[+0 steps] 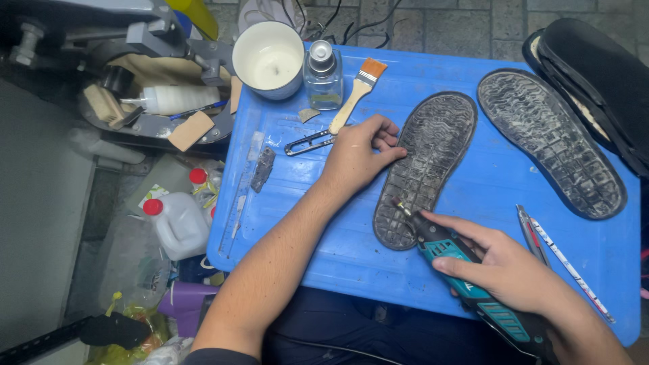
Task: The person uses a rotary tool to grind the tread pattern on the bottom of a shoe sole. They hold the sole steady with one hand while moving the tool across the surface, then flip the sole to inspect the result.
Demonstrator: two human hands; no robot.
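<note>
Fingers [395,154] pinning shoe sole [426,169], rotary tool [446,253] gripped

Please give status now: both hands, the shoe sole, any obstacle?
Left hand flat on near sole, steadying it. Right hand grips teal rotary tool, tip at sole edge. Second sole lies apart; nothing blocking.

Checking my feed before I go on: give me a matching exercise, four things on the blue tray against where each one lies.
Things:
1 rotary tool
2 brush
3 white bowl
4 second sole

Places:
A far left corner of the blue tray
B right hand, tip on the near sole
C right of the near sole
D beside the glass bottle

Pairs: 1-B, 2-D, 3-A, 4-C
</note>
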